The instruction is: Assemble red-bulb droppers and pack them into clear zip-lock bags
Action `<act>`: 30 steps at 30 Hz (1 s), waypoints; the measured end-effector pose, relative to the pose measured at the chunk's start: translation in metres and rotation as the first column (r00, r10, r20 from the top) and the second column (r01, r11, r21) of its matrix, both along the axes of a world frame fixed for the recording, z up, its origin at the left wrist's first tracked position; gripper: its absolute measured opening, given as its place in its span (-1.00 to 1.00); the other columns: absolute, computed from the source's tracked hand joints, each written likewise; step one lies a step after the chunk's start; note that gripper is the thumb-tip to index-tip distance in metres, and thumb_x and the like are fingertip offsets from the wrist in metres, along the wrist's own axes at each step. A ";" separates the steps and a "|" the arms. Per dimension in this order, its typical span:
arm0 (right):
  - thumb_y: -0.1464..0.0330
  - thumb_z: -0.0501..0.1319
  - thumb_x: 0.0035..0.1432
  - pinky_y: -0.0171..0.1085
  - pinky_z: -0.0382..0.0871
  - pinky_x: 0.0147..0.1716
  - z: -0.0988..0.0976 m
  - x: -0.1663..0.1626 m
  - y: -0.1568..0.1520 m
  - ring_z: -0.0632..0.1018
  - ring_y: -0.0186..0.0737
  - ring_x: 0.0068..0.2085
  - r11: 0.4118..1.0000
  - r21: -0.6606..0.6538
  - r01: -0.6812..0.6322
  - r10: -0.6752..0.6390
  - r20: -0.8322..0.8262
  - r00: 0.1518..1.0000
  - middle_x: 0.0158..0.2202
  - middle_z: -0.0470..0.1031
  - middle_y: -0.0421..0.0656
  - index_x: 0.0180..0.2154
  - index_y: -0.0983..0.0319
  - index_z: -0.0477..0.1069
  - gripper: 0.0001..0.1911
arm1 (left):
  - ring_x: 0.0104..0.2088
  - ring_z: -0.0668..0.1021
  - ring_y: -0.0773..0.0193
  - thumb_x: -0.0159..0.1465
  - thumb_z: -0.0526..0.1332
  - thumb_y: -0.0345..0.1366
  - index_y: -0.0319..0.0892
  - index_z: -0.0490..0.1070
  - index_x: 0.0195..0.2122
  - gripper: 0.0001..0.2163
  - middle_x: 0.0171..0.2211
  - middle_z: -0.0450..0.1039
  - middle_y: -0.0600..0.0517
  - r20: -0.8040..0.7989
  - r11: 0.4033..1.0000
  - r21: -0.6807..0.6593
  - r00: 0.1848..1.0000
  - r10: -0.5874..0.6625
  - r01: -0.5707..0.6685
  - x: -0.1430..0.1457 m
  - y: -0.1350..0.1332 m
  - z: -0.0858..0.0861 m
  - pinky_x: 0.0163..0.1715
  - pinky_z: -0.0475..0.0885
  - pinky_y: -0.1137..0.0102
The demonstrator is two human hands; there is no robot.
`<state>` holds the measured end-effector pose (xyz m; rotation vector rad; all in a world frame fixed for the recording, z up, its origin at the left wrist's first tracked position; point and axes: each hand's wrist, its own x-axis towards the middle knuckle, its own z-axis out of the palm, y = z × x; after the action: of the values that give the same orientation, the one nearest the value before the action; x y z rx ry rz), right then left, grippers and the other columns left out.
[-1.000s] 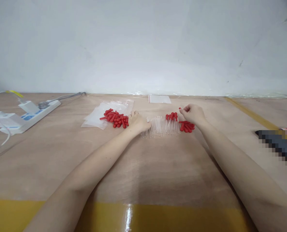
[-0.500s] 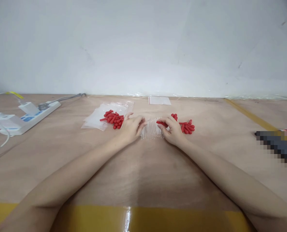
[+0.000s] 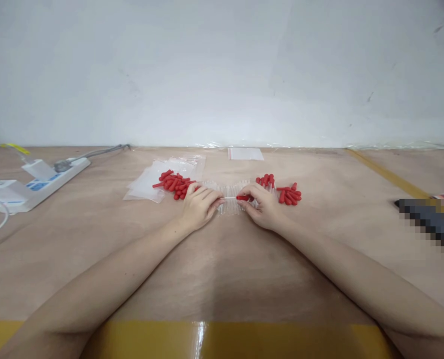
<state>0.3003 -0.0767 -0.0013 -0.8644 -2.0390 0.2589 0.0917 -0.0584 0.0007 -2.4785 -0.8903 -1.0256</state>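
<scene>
Between the fingertips of my left hand (image 3: 199,207) is a thin clear dropper tube (image 3: 229,198), held level. My right hand (image 3: 262,205) pinches a red rubber dropper bulb (image 3: 243,198), whose open end meets the tube's right end; I cannot tell how far the tube sits inside. Beneath both hands lies a row of clear tubes (image 3: 227,210), partly covered by the fingers. A heap of loose red bulbs (image 3: 173,183) is left of my left hand. Behind my right hand several red bulbs (image 3: 267,178) appear fitted on tubes. Another small group of red bulbs (image 3: 290,195) lies further right.
Flat clear plastic bags (image 3: 143,183) lie under and beside the left heap. One small zip bag (image 3: 245,154) rests near the wall. At far left is a power strip (image 3: 53,187) with plugs and cables. A dark blurred-out object (image 3: 427,222) sits at right.
My left hand has gone from the row of tubes to holding one tube level. The right hand's red bulb has come against that tube's end. The view has shifted slightly.
</scene>
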 end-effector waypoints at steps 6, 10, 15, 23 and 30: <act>0.41 0.11 0.13 -0.28 0.33 -0.32 -0.002 -0.001 -0.001 0.44 -0.29 -0.33 1.000 0.024 -0.019 0.019 0.017 1.000 -0.36 0.45 -0.11 -0.26 0.24 0.36 -0.89 | -0.42 0.43 0.31 0.25 0.10 -0.31 -0.17 0.39 -0.35 -0.89 -0.45 0.47 0.05 0.004 0.996 0.011 0.996 -0.089 0.088 -0.003 0.003 -0.003 -0.28 0.24 0.33; 0.40 0.12 0.14 -0.30 0.34 -0.36 -0.006 0.000 0.001 0.45 -0.30 -0.37 0.997 0.060 -0.044 0.043 0.017 0.999 -0.40 0.48 -0.12 -0.30 0.25 0.40 -0.89 | -0.41 0.42 0.31 0.25 0.07 -0.37 -0.21 0.39 -0.35 -0.88 -0.44 0.45 0.01 0.066 0.977 -0.054 0.977 -0.202 0.206 -0.002 0.006 -0.007 -0.38 0.31 0.41; 0.39 0.12 0.14 -0.30 0.34 -0.37 -0.007 0.000 0.001 0.45 -0.29 -0.39 0.996 0.076 -0.044 0.042 0.022 0.999 -0.44 0.46 -0.12 -0.34 0.26 0.41 -0.88 | -0.43 0.42 0.33 0.22 -0.02 -0.50 -0.21 0.38 -0.38 -0.80 -0.45 0.43 0.00 0.043 0.960 -0.099 0.965 -0.260 0.263 -0.003 0.006 -0.008 -0.42 0.33 0.45; 0.42 0.11 0.13 -0.29 0.35 -0.38 -0.005 0.002 0.002 0.44 -0.28 -0.39 0.982 0.136 -0.129 0.112 0.127 0.985 -0.45 0.46 -0.12 -0.34 0.26 0.40 -0.90 | -0.42 0.42 0.33 0.16 -0.01 -0.54 -0.19 0.37 -0.35 -0.79 -0.45 0.42 0.03 -0.115 0.975 -0.112 0.972 -0.205 0.192 -0.007 0.003 -0.008 -0.50 0.28 0.49; 0.41 0.09 0.14 -0.29 0.34 -0.39 -0.004 0.000 -0.001 0.42 -0.28 -0.40 0.980 0.148 -0.137 0.111 0.167 0.980 -0.45 0.43 -0.10 -0.33 0.29 0.38 -0.89 | -0.45 0.40 0.33 0.18 -0.02 -0.53 -0.20 0.37 -0.37 -0.80 -0.46 0.42 0.04 -0.142 0.981 -0.036 0.971 -0.193 0.190 -0.005 -0.001 -0.005 -0.53 0.27 0.48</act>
<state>0.3004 -0.0773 -0.0056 -0.6781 -2.2317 0.0965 0.0870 -0.0595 -0.0048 -2.6592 -0.6310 -0.8833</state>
